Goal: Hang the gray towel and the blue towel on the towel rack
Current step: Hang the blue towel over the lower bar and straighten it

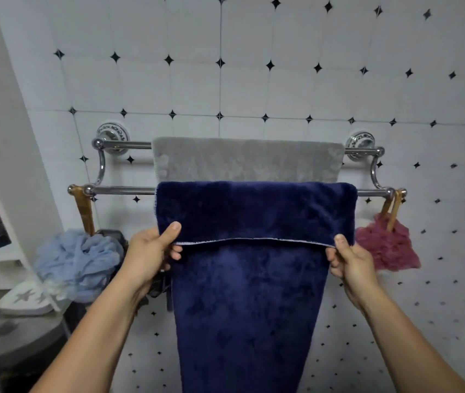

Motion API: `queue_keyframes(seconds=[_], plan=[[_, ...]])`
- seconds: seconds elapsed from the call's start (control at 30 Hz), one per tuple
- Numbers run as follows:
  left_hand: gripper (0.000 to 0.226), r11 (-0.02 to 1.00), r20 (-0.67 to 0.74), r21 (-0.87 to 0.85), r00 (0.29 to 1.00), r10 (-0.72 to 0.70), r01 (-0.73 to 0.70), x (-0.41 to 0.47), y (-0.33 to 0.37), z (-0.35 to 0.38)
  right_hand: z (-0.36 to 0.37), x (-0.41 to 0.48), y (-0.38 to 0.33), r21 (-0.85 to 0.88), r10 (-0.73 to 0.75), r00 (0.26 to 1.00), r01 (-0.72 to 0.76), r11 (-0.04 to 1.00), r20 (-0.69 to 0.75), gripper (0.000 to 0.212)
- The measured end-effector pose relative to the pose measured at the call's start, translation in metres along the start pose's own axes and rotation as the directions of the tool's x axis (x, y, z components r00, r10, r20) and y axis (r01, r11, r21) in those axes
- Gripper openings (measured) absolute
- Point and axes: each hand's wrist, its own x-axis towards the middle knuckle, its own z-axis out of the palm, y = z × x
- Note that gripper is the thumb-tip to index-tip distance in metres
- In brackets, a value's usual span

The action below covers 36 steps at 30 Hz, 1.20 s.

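Observation:
A chrome double-bar towel rack [117,190] is fixed to the tiled wall. The gray towel [246,161] hangs over its rear, upper bar. Over the front, lower bar lies the dark blue towel [254,211]; its short front flap ends in a pale hem and its long part drops down behind the flap. My left hand [151,252] pinches the flap's lower left corner, thumb on the front. My right hand [349,260] pinches the lower right corner the same way.
A light blue bath pouf [79,262] hangs from a wooden handle at the rack's left end, and a pink-red pouf [385,245] hangs at the right end. At the lower left stands a white dish [27,303] on a grey surface, beside white shelves.

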Motion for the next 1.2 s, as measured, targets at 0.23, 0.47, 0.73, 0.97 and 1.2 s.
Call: queue_keyframes(seconds=[0.23, 0.47, 0.73, 0.97, 1.2], plan=[[0.036, 0.991, 0.066, 0.080, 0.991, -0.115, 0.110, -0.040, -0.069, -0.005, -0.031, -0.036, 0.059, -0.055, 0.176, 0.984, -0.175, 0.983, 0.016, 0.040], [0.039, 0.936, 0.074, 0.153, 0.941, -0.331, 0.317, -0.063, -0.144, -0.013, -0.051, -0.070, 0.109, -0.102, 0.313, 0.950, -0.310, 0.945, 0.016, 0.035], [0.038, 0.885, 0.014, 0.159, 0.896, -0.445, 0.437, -0.087, -0.204, -0.025, -0.063, -0.099, 0.173, -0.212, 0.481, 0.876, -0.466, 0.859, 0.023, 0.054], [0.034, 0.794, -0.078, 0.197, 0.816, -0.572, 0.576, -0.108, -0.247, -0.041, -0.058, -0.125, 0.223, -0.390, 0.675, 0.717, -0.679, 0.622, -0.172, 0.049], [0.011, 0.742, -0.134, 0.125, 0.753, -0.645, 0.658, -0.102, -0.235, -0.035, -0.056, -0.110, 0.200, -0.486, 0.714, 0.700, -0.629, 0.607, -0.015, 0.039]])
